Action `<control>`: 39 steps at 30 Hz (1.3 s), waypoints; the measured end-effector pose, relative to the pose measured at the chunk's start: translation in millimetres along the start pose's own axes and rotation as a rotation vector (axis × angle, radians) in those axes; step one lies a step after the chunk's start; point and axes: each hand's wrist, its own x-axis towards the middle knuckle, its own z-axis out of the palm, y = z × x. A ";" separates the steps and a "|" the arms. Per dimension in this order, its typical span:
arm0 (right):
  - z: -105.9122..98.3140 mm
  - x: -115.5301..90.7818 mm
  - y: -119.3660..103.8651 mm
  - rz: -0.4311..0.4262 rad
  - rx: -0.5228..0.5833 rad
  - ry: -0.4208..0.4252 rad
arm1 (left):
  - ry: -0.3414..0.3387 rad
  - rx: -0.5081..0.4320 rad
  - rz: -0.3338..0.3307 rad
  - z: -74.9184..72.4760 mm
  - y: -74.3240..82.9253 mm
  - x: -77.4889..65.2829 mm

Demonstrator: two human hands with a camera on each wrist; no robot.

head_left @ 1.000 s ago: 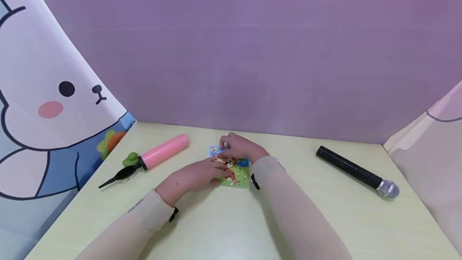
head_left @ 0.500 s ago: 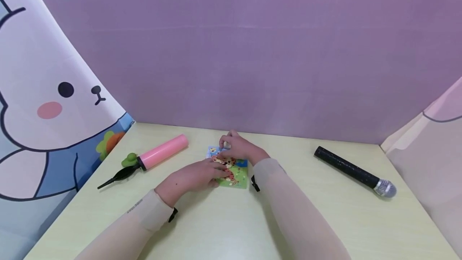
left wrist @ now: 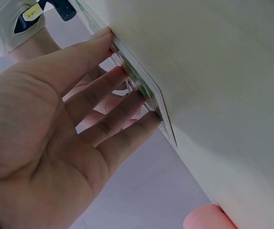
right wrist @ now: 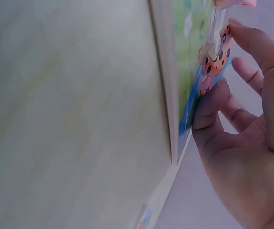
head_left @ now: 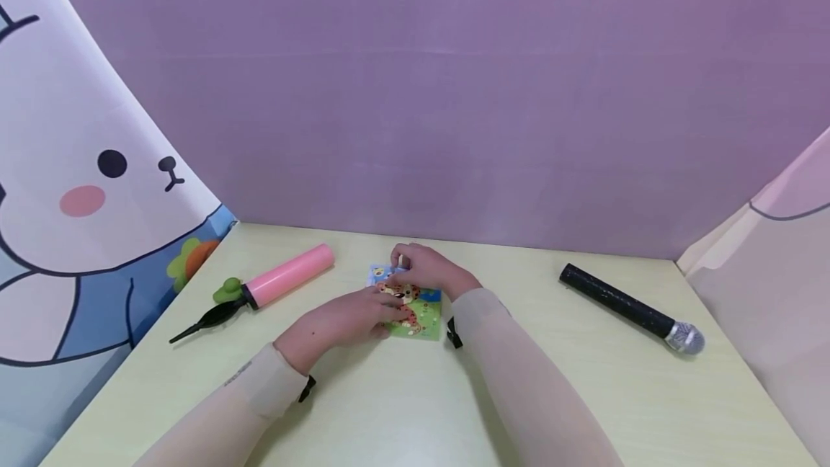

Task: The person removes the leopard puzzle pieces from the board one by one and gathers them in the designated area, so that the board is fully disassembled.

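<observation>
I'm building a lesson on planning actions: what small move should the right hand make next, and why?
Probably ease the spotted piece down flat onto the picture board: the right hand pinches it at a tilt to the board's face, while the left hand touches the board, which should help steady it.

The left hand (head_left: pixel 353 316) and right hand (head_left: pixel 428 267) hide parts of the picture board (head_left: pixel 424 316). Lettering (head_left: pixel 237 373) on the left sleeve (head_left: pixel 214 409) is too small to read. The right wrist view crops a printed item (right wrist: pixel 145 217), its kind hard to tell.
</observation>
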 end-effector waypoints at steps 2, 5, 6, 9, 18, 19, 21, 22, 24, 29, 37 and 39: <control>0.2 0.0 0.6 0.001 0.018 -0.001 | -0.003 -0.008 -0.002 -0.6 0.1 -0.4; 0.0 0.4 1.0 0.005 0.040 0.013 | -0.004 -0.004 -0.002 -2.0 -0.1 -0.1; -0.1 0.8 1.1 0.009 0.043 0.020 | -0.002 -0.003 -0.002 -2.5 -0.1 0.0; 0.6 1.9 1.8 0.027 0.047 0.044 | 0.003 0.002 0.000 -3.4 -0.8 0.1; 3.3 -2.8 4.2 0.001 0.136 0.046 | -0.012 -0.030 -0.019 -2.7 0.8 -1.5; 3.2 -3.6 4.5 0.000 0.144 0.039 | -0.010 -0.030 -0.018 -2.4 0.9 -1.4; 2.7 -5.5 4.9 -0.007 0.150 0.025 | -0.006 -0.030 -0.012 -2.1 1.0 -1.4; 2.5 -6.4 5.0 -0.012 0.149 0.018 | -0.004 -0.028 -0.008 -1.9 0.9 -1.3; 2.2 -7.1 5.7 -0.024 0.144 0.005 | 0.000 -0.021 -0.001 -1.4 0.5 -1.2; 0.9 -8.3 8.0 -0.025 0.138 -0.004 | -0.010 -0.014 -0.009 0.0 0.1 -0.5; -13.2 -21.0 14.8 -0.003 0.262 0.064 | -0.006 -0.004 -0.006 1.8 -0.4 0.2; -17.9 -25.0 17.2 0.006 0.278 0.080 | -0.010 -0.009 -0.013 1.8 -0.2 0.2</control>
